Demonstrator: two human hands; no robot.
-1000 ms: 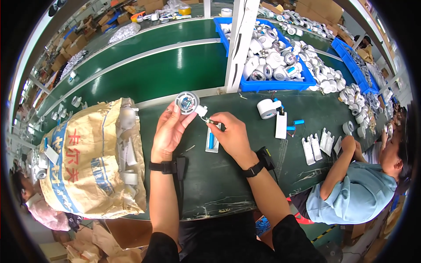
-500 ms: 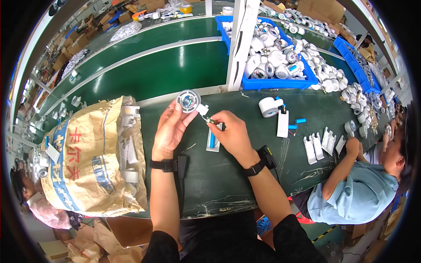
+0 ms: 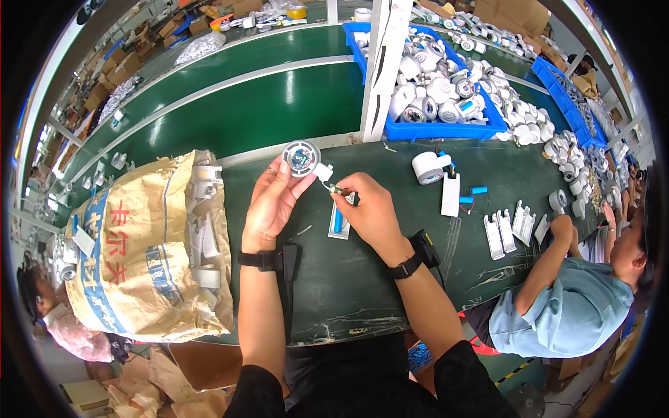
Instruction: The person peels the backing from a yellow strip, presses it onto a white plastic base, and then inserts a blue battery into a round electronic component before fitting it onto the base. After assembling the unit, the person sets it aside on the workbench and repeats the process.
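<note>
My left hand (image 3: 269, 209) grips a round white housing (image 3: 302, 159) with a grey ring and a circuit visible inside its face. A short white neck juts from its lower right side. Thin wire runs from that neck to a small green circuit board (image 3: 338, 189), pinched between the thumb and fingers of my right hand (image 3: 371, 210). Beneath my right hand, a white casing (image 3: 339, 235) with a blue cylindrical battery (image 3: 338, 221) lies on the green table, partly covered by the fingers.
A paper-like sack (image 3: 146, 258) of white parts lies at left. Further right are another round housing (image 3: 426, 168), loose blue batteries (image 3: 478, 190) and white casings (image 3: 493, 237). A heaped blue bin (image 3: 446, 132) stands behind a white post (image 3: 380, 76). A co-worker (image 3: 578, 299) sits at right.
Both hands keep their holds and stay almost in place. The view has shifted very slightly.
</note>
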